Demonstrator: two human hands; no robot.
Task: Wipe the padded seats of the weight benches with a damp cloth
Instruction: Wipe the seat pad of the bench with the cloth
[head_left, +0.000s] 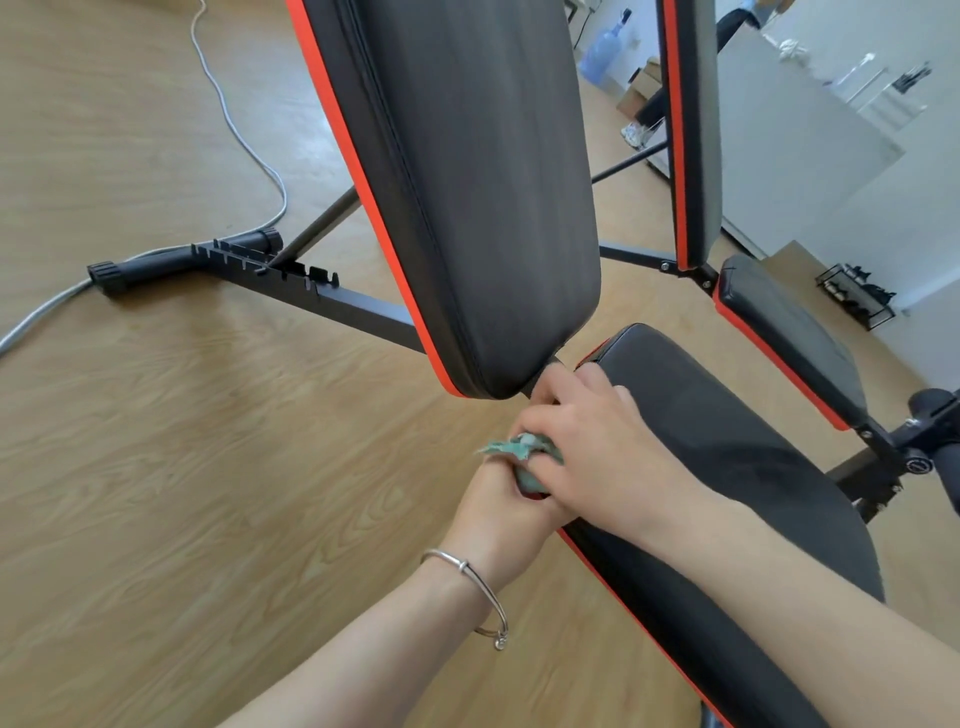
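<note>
A black padded seat (727, 467) with an orange edge runs from the centre to the bottom right. Its raised black backrest (478, 182) tilts up above it. A crumpled green cloth (519, 449) sits at the seat's left edge, near the gap under the backrest. My left hand (498, 514), with a silver bracelet at the wrist, and my right hand (597, 452) both close around the cloth, the right hand lying over the left. Most of the cloth is hidden by the fingers.
A second bench, with its seat (789, 338) and upright backrest (696, 130), stands at the right. The near bench's black frame (270, 275) lies on the wooden floor, beside a white cable (244, 140). A water bottle (602, 49), boxes and a person's leg (649, 111) are at the back.
</note>
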